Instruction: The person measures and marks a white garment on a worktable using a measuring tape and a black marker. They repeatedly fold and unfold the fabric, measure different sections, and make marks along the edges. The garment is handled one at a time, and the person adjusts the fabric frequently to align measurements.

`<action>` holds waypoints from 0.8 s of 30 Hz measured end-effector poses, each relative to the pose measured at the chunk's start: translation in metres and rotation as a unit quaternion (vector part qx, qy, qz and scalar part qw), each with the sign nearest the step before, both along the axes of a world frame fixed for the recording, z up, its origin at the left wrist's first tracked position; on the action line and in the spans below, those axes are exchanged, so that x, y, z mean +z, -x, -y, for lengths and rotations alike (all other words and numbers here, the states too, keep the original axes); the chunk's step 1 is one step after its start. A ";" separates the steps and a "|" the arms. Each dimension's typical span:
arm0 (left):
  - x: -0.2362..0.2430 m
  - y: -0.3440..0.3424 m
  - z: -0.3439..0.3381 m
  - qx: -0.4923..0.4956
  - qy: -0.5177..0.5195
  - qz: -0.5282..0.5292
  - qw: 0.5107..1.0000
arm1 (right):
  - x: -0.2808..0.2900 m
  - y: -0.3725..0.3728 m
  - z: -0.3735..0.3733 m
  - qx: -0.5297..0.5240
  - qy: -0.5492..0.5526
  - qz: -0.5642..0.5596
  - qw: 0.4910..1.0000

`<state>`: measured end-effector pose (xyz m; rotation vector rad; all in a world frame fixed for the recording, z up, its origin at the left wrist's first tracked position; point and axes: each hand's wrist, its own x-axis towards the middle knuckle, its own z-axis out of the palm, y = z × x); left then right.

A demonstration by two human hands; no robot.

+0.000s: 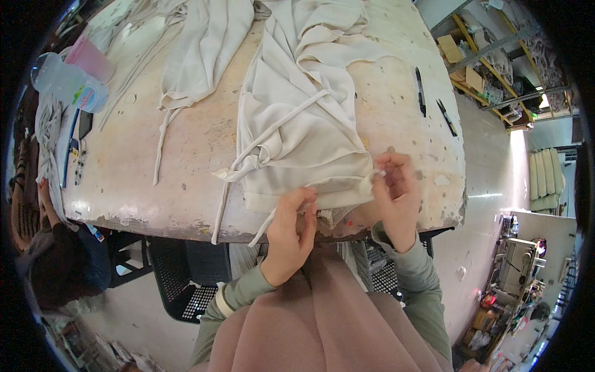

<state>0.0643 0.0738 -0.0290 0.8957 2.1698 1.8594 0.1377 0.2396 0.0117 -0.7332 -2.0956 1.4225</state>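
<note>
A cream garment (pixel 297 130) of soft cloth lies spread in front of me, its wide banded edge toward the table's near side. My left hand (pixel 290 230) is closed at that band, thumb and fingers pinching the cloth near its middle. With fingertips together, my right hand (pixel 396 186) grips the band's right corner; it is slightly blurred. A long cream tie (pixel 291 126) crosses the garment and is knotted at its left side. One loose tie end (pixel 263 229) comes out beside my left hand, and another hangs toward the table edge.
The worn, stained table (pixel 409 124) carries another cream garment (pixel 195 68), two black pens (pixel 421 93), a clear plastic bottle (pixel 74 84) and a pink cup (pixel 92 59). Black perforated crates (pixel 180 273) stand below. Another person in dark clothing (pixel 68 260) is at the left.
</note>
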 end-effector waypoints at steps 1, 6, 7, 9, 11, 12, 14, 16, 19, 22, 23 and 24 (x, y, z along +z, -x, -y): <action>0.000 0.001 0.002 -0.020 0.001 -0.049 0.999 | 0.002 0.000 -0.003 -0.022 -0.023 -0.004 0.999; -0.007 -0.001 0.011 -0.096 0.146 -0.243 0.954 | 0.008 -0.005 -0.002 0.127 0.164 0.083 0.975; -0.008 -0.003 0.013 -0.105 0.154 -0.248 0.951 | 0.007 -0.005 0.001 0.169 0.222 0.118 0.953; -0.012 -0.006 0.015 -0.100 0.168 -0.263 0.945 | 0.004 -0.005 0.007 0.185 0.264 0.139 0.936; -0.015 -0.008 0.016 -0.101 0.175 -0.267 0.942 | -0.002 -0.005 0.010 0.204 0.273 0.134 0.931; -0.016 -0.009 0.017 -0.104 0.173 -0.265 0.943 | -0.005 -0.005 0.009 0.199 0.238 0.153 0.938; -0.018 -0.010 0.018 -0.102 0.170 -0.261 0.945 | -0.010 -0.005 0.007 0.183 0.161 0.206 0.948; -0.018 -0.010 0.017 -0.096 0.159 -0.258 0.948 | -0.015 -0.004 0.005 0.210 0.085 0.151 0.962; -0.017 -0.008 0.014 -0.096 0.171 -0.239 0.951 | -0.017 -0.003 0.002 0.192 0.133 0.137 0.963; -0.015 -0.005 0.015 -0.112 0.137 -0.148 0.973 | -0.015 -0.002 0.004 0.169 0.174 0.125 0.962; -0.014 -0.003 0.016 -0.101 0.115 -0.145 0.977 | -0.015 -0.001 0.005 0.156 0.170 0.125 0.965; -0.014 -0.002 0.017 -0.091 0.107 -0.121 0.983 | -0.014 0.000 0.006 0.170 0.175 0.119 0.963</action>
